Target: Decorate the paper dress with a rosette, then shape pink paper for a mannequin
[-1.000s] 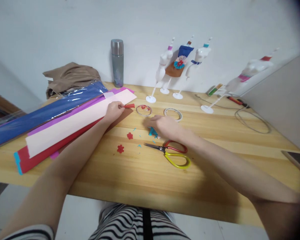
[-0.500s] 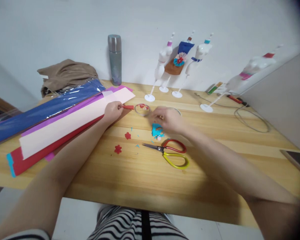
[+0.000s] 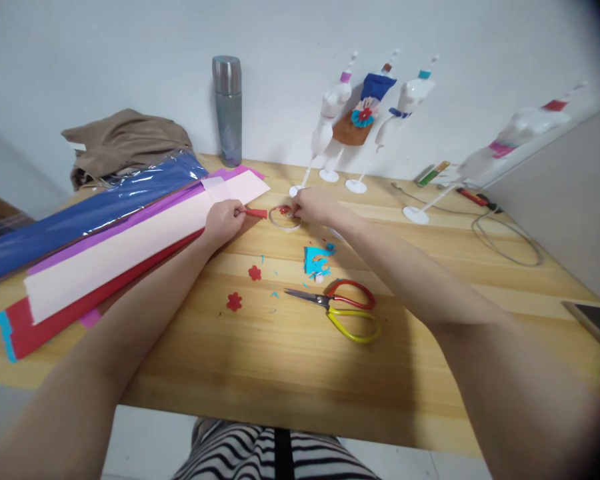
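My left hand (image 3: 223, 222) rests by the stacked paper sheets, its fingers closed on a narrow red paper strip (image 3: 255, 213) that points right. My right hand (image 3: 314, 205) reaches in with fingers pinched together at the right side of a clear round ring or shallow dish (image 3: 285, 225), which has small red pieces in it; what the fingertips hold is hidden. Part of another pale ring (image 3: 336, 234) shows under my right wrist. Nearer me lie two red paper flowers, one upper (image 3: 255, 273) and one lower (image 3: 234, 301), a cut blue paper piece (image 3: 312, 259) and scissors (image 3: 322, 300).
Long sheets, pale pink (image 3: 125, 250) and red (image 3: 45, 330), lie left beside a blue plastic-wrapped pack (image 3: 100, 210). Behind stand a thermos (image 3: 229, 117) and several small white mannequins (image 3: 322, 133). A cable (image 3: 505, 247) and a phone-like dark object (image 3: 593, 327) are at right.
My right hand has moved left and away from me, from above the blue scraps to the clear ring. My left hand still holds the red strip. The view has shifted slightly.
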### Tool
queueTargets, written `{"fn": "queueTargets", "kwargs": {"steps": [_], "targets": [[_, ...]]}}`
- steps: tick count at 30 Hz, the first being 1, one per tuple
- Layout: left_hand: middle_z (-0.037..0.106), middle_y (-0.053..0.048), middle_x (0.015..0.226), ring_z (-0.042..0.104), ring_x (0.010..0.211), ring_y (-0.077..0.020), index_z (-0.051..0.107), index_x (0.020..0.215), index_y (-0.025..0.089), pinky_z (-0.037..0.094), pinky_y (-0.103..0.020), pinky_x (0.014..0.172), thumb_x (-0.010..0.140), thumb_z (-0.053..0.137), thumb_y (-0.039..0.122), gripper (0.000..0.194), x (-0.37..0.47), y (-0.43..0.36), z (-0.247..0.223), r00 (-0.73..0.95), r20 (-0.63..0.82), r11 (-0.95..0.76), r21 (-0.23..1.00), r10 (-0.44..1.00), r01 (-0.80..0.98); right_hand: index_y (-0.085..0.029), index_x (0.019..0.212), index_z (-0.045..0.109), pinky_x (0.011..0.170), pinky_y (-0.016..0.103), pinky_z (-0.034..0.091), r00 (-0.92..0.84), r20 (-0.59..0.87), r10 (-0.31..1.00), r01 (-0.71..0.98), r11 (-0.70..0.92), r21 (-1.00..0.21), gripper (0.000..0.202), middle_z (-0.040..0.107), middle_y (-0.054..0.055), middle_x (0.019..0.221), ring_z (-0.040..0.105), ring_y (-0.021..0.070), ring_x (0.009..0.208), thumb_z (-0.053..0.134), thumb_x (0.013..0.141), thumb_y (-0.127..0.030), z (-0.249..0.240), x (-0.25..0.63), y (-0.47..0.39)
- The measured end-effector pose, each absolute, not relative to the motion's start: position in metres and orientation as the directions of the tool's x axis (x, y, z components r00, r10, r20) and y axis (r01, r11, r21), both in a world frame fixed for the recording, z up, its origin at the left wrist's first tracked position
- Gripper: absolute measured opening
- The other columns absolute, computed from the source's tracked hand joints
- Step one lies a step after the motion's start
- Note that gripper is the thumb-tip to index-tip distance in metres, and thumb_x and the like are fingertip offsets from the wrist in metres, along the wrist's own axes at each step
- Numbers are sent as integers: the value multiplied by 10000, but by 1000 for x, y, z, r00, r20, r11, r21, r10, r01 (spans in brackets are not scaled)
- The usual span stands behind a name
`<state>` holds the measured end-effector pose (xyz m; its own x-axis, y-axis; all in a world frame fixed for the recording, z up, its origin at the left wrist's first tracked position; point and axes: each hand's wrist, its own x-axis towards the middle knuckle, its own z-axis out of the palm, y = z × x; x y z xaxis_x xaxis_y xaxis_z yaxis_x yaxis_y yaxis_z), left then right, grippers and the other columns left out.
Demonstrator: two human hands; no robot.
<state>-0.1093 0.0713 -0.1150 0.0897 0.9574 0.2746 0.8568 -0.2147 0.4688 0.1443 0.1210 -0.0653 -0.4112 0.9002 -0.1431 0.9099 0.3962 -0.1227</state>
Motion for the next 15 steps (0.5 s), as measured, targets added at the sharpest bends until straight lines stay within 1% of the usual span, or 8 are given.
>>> {"fn": "queueTargets", "kwargs": {"steps": [2,5,7,8,11,15], "targets": [[771,-93,906,655,835,-236,764,916,164,500,-348,833,865,565,251,224,-109,71,-116,99,274,-222,463,957,858,-164,1161,709,956,447,597,-405,-136,904,910,385,-151,257,721,81,1203,700,220,1073,696,1015,-376,-61,147,119],[774,-99,921,665,852,-245,774,941,154,504,-357,838,861,562,236,240,-109,71,-118,101,273,-221,457,957,862,-148,927,717,871,339,536,-406,-102,908,896,373,-242,81,739,54,973,677,193,927,717,950,-226,-53,152,115],[775,-97,923,668,858,-243,776,945,155,506,-355,840,860,563,224,240,-108,71,-119,101,283,-227,456,954,861,-151,802,679,769,287,461,-406,-78,910,876,363,-318,90,703,38,817,622,170,812,684,892,-145,-49,155,112],[774,-93,919,667,853,-239,776,943,158,508,-351,840,862,561,220,238,-108,71,-119,102,289,-231,456,952,859,-157,765,653,728,280,427,-404,-68,912,864,356,-355,111,675,28,763,585,159,767,660,873,-133,-48,156,110],[772,-83,904,661,824,-227,775,937,167,514,-345,828,869,557,219,234,-108,71,-120,107,296,-239,455,949,858,-174,714,582,671,280,363,-392,-39,919,828,334,-450,122,591,1,686,494,137,700,616,827,-143,-49,156,107],[777,-88,913,671,846,-238,779,941,163,520,-356,837,865,562,219,237,-108,71,-120,104,296,-235,450,950,861,-188,700,539,646,278,342,-387,-31,922,771,305,-559,117,557,-12,679,466,126,682,643,747,-161,-55,152,106]]}}
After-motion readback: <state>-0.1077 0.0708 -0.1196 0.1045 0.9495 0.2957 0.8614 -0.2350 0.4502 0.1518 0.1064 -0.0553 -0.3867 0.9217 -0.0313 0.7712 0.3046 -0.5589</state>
